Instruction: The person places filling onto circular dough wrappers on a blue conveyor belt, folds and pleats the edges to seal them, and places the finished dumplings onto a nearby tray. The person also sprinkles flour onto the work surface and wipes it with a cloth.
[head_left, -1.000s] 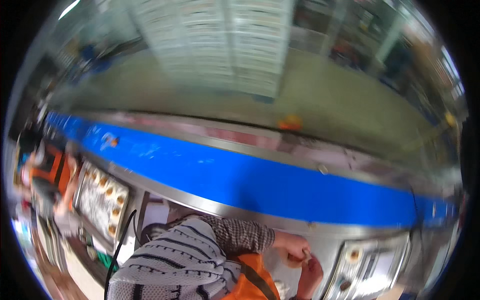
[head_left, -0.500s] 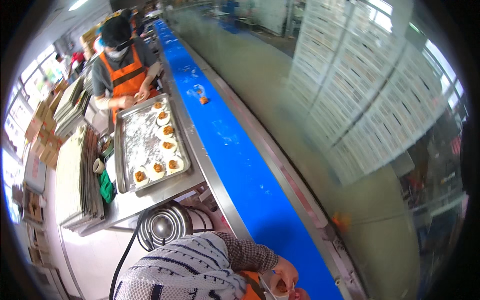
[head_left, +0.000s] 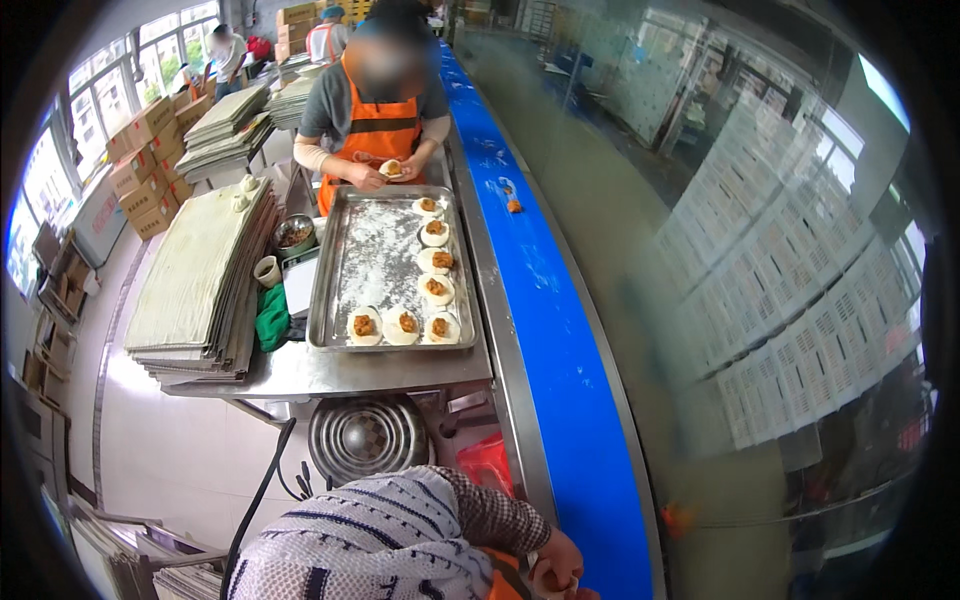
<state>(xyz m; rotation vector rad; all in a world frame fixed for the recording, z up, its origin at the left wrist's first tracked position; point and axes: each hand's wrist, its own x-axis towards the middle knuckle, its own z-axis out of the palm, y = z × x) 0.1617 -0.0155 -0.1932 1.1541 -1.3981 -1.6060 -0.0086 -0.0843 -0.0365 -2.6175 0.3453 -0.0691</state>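
At the lower edge, my left hand (head_left: 562,556) is closed, its fingers bent over a pale dough round (head_left: 544,582) that shows only in part. A sliver of my right hand (head_left: 586,594) shows just beside it, cut off by the picture's lower edge; its fingers cannot be made out. Both hands are by the near end of the blue conveyor belt (head_left: 590,440). My left arm wears a brown checked cuff and a white knit sleeve with dark stripes.
A metal tray (head_left: 335,225) of filled dough rounds (head_left: 435,288) stands on a steel table. Behind it a co-worker in an orange apron (head_left: 385,128) holds a filled round. Stacked boards (head_left: 190,290) stand left; a round ringed metal object (head_left: 368,436) sits below. Filling lumps (head_left: 514,206) lie on the belt.
The view has swung left, so the tray and belt appear farther right. The filling seen earlier in my dough round is now hidden. The co-worker's hands now show a filled round.
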